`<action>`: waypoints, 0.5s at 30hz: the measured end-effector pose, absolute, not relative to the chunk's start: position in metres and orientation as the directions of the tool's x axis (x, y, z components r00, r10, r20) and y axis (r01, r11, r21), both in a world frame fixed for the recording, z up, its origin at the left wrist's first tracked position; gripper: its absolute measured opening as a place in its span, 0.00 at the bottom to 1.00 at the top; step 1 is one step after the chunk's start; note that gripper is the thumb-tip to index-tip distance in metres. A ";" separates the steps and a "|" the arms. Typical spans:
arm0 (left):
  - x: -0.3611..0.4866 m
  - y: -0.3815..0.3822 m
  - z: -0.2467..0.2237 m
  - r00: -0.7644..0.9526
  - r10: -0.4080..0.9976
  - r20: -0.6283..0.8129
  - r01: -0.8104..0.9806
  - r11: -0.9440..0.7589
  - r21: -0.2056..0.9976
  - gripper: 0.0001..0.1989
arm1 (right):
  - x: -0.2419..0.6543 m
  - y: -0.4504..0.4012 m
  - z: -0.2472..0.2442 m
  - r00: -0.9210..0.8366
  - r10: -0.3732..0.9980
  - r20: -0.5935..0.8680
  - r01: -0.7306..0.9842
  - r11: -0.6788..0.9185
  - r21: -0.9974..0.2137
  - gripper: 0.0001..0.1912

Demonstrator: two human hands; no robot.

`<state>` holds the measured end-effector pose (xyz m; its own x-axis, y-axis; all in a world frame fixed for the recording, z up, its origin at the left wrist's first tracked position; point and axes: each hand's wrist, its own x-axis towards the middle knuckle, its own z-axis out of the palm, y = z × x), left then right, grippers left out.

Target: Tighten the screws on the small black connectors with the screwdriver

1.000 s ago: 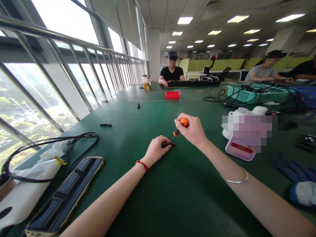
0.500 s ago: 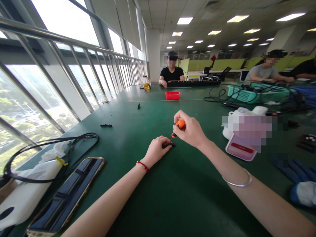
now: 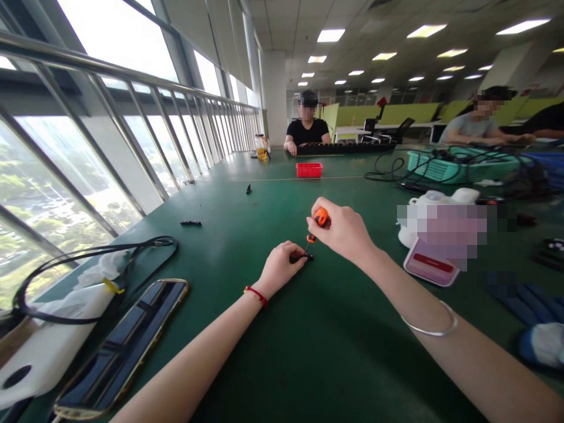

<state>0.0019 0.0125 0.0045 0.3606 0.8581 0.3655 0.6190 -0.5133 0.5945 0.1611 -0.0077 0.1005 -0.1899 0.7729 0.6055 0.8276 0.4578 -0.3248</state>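
Observation:
My right hand (image 3: pixel 341 229) is closed round the handle of an orange and black screwdriver (image 3: pixel 321 217). Its thin shaft slants down to a small black part (image 3: pixel 309 257) on the green table (image 3: pixel 247 352). With fingers bent, my left hand (image 3: pixel 282 264) pins that part against the tabletop, covering most of it. The screwdriver's tip meets the part just beside my left fingertips; exactly where it sits is too small to tell. Further off to the left lie another small black piece (image 3: pixel 191 223) and a smaller black one (image 3: pixel 248 189).
A phone (image 3: pixel 127 346), a white holder (image 3: pixel 57 341) and a looped black cable (image 3: pixel 171 244) lie at left. Ahead stands a red box (image 3: pixel 309 170); a person (image 3: pixel 307 129) sits beyond it. At right are a pink-framed phone (image 3: pixel 430 261) and a teal basket (image 3: pixel 440 167) with cables.
My right hand has turned slightly, tilting the screwdriver handle a little. The left hand holds the black part in the same place. The whole view has shifted very slightly.

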 end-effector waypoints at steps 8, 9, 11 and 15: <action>0.002 0.012 0.007 0.366 0.870 0.330 0.612 -0.492 0.619 0.05 | 0.161 -0.009 0.099 -0.206 0.764 0.611 0.813 0.481 -0.328 0.10; 0.002 0.012 0.007 0.367 0.869 0.332 0.617 -0.495 0.612 0.05 | 0.160 -0.009 0.099 -0.207 0.761 0.614 0.812 0.484 -0.326 0.11; 0.003 0.011 0.007 0.365 0.867 0.339 0.631 -0.498 0.595 0.04 | 0.160 -0.009 0.098 -0.214 0.768 0.603 0.810 0.485 -0.329 0.12; 0.002 0.014 0.005 0.360 0.862 0.356 0.649 -0.506 0.568 0.04 | 0.158 -0.012 0.101 -0.188 0.789 0.585 0.819 0.455 -0.351 0.11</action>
